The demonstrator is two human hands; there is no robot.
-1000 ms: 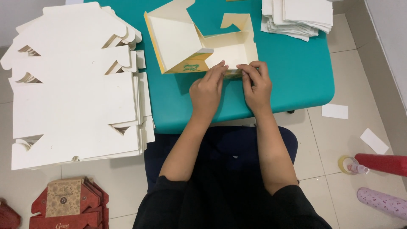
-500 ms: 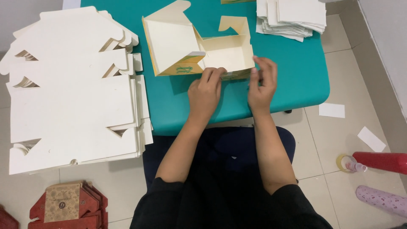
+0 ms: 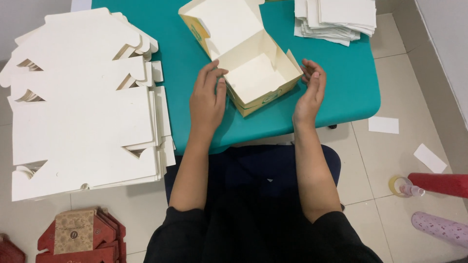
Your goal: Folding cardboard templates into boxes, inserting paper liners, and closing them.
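A folded cardboard box (image 3: pixel 253 73), cream inside and yellow with green print outside, stands open on the teal table (image 3: pixel 341 92), near the table's front edge and about midway along it. Its lid flap leans back toward the far edge, and the box sits turned at an angle to the table's sides.

The left hand (image 3: pixel 207 100) lies against the box's left wall, fingers held loosely together and pointing away from the person, the fingertips touching the wall's top edge near the corner. It grips nothing; the hand rests flat against the card. The right hand (image 3: pixel 309 92) stands on edge just beside the box's right corner, palm facing the box, fingers together and slightly curled. Whether it touches the card or hovers a little off it cannot be told.

At the table's far right corner lies a stack of flat white card pieces (image 3: pixel 336 17). Overhanging the table's left edge sits a large pile of flat, die-cut cream box blanks (image 3: pixel 83 102), with notched flaps along their sides.

On the tiled floor, below the blanks, lie red folded boxes (image 3: pixel 80 236) with a brown panel on top. To the right of the person are two white paper scraps (image 3: pixel 383 124), a tape roll (image 3: pixel 399 185), a red cylinder (image 3: pixel 438 184) and a pink patterned bottle (image 3: pixel 441 229).
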